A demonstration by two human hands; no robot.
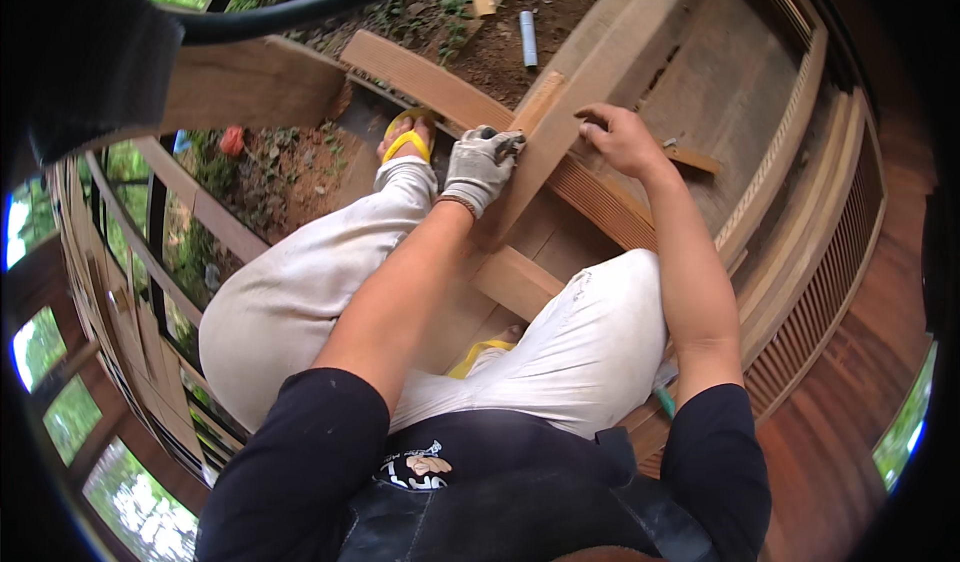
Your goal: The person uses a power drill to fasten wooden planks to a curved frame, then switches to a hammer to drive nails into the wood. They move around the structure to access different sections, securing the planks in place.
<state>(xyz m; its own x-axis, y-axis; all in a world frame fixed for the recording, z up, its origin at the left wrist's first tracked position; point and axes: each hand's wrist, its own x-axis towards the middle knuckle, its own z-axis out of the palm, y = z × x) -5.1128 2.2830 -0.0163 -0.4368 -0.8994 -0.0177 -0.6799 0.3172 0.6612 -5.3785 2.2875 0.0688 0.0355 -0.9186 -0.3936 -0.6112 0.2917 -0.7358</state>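
My left hand [480, 170], in a pale work glove with dark smudges, is closed against the near side of a long wooden beam [590, 87]. What its fingers hold, if anything, is hidden. A short, lighter wooden strip [540, 102] lies along the beam just beyond the glove. My bare right hand [622, 142] hovers on the beam's other side, fingers loosely bent and apart, with nothing visible in them. Under the beam crosses a grooved board [425, 74], whose other end [605, 202] comes out below my right hand.
A grey tube [528, 39] lies on the soil at the top. Slatted wooden frames [815, 292] stand at the right, beside a small wood piece [692, 160]. My foot in a yellow flip-flop [408, 140] rests near the grooved board. A dark curved bar [320, 10] crosses the upper left.
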